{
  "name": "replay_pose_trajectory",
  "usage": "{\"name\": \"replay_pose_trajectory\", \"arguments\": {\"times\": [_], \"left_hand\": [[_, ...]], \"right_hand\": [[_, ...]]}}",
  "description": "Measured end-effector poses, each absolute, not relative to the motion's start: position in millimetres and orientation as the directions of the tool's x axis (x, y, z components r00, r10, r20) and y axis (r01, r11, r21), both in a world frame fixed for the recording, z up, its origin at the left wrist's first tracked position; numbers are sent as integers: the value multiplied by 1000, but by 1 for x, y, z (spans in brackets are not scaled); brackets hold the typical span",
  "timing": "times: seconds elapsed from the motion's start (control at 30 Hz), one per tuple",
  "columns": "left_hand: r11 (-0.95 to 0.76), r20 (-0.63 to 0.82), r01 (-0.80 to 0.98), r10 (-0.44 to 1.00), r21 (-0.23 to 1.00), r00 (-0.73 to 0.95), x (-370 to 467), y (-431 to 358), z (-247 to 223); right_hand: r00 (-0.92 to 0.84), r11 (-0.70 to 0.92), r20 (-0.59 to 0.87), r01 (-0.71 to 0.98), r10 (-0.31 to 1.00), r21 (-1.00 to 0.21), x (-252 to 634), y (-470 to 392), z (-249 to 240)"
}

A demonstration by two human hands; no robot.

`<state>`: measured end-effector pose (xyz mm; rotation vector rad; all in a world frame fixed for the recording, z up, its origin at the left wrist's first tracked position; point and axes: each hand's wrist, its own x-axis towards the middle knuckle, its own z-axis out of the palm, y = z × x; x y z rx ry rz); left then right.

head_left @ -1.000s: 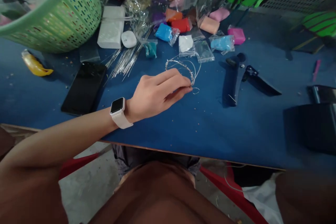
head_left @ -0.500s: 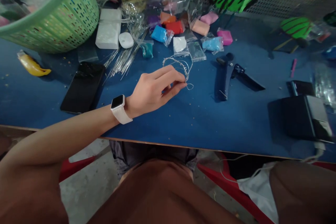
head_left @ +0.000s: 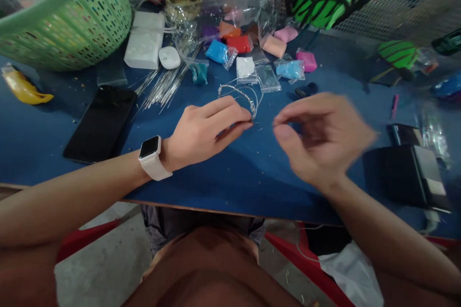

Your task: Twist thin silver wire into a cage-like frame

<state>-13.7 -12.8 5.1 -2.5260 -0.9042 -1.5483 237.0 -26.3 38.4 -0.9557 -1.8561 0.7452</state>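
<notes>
One left hand [head_left: 207,129] pinches the wire loop [head_left: 252,107] beyond the phone [head_left: 101,124] — likely to steady it; the right hand [head_left: 324,136], farther from the phone, blurs — whether its curled fingers meet, I can't tell.

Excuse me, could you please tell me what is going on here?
Someone at a blue table is pinching a piece of twisted silvery wire in the left hand. The right hand is apart from it, blurred, so whether it holds anything is unclear. Loose straight wires lie near a black phone.
</notes>
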Motion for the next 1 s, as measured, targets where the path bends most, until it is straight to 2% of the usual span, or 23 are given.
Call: {"name": "replay_pose_trajectory", "arguments": {"times": [0.1,0.23,0.33,0.43,0.57,0.73,0.9,1.0], "left_hand": [[-828,834,527,421,193,357,-15,-14,5],[-825,808,537,432,176,400,-15,-16,6],[-819,800,559,420,131,428,-15,-17,8],[-814,807,575,390,77,444,-15,-15,8],[-804,797,584,423,110,432,-13,-16,8],[-781,760,575,522,243,388,-9,-21,11],[-727,657,447,676,521,334,-5,-26,15],[-613,540,323,789,721,293,-4,-28,16]], "right_hand": [[-254,569,518,208,817,-796,231,-18,17],[-267,474,426,150,865,-868,224,-19,9],[-246,447,408,125,879,-886,224,-22,12],[-236,469,431,138,871,-872,226,-24,13],[-229,521,475,228,850,-822,227,-26,10],[-249,634,584,249,772,-732,230,-22,4],[-308,742,675,295,670,-602,232,-16,3],[-356,806,723,296,592,-514,236,-9,3]]}}
